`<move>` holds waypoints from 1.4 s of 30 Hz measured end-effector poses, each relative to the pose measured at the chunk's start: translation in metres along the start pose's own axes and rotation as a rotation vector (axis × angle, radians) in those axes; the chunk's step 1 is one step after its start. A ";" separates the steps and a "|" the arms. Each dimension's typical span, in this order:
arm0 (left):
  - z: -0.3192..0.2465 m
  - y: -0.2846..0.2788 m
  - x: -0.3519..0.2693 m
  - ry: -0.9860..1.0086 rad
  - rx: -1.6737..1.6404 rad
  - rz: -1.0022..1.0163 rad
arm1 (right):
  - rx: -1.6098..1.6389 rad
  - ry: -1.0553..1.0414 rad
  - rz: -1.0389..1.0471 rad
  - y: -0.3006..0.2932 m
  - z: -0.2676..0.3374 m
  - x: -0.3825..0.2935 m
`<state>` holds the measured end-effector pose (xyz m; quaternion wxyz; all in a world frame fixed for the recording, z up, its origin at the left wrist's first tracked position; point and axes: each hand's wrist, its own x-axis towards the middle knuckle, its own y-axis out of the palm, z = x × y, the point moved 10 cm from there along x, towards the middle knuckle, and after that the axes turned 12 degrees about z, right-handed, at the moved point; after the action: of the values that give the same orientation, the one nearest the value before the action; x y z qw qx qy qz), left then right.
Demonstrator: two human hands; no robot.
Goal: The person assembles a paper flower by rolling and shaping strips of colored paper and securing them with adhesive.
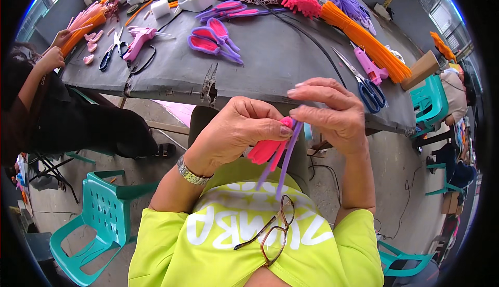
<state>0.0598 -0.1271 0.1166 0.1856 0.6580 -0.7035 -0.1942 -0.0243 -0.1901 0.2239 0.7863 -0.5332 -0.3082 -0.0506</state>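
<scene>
Between thumb and fingers, my left hand (241, 131) holds a bundle of pink and purple pipe cleaners (269, 148) over my lap, just in front of the table edge. Purple stems hang down from it. My right hand (331, 111) is at the top of the bundle, its thumb or a finger close to the purple stems; whether it pinches them is hard to tell. On the table beyond lie finished-looking pink petal shapes with purple edges (214, 39), and more of them (234, 11) farther back.
Scissors (370, 88) and a pink glue gun (370, 64) lie right, beside orange pipe cleaners (362, 39). Another glue gun (139, 43) and scissors (115, 47) lie left. A black cable (312, 37) crosses the grey table (167, 76). A person (50, 59) sits left, near a green chair (105, 209).
</scene>
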 end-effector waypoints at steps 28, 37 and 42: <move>-0.068 -0.040 -0.015 0.579 0.188 -0.493 | 0.945 0.579 -0.712 0.008 -0.039 -0.097; -0.069 -0.038 -0.014 0.583 0.230 -0.521 | 0.279 0.660 -0.289 0.025 -0.009 -0.070; -0.071 -0.034 -0.012 0.597 0.269 -0.521 | 0.252 0.694 -0.248 0.029 -0.005 -0.069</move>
<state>0.1267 -0.1189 0.1595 0.2384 0.8598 -0.4477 0.0584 -0.0655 -0.1997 0.1626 0.8909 -0.3424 -0.0897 -0.2845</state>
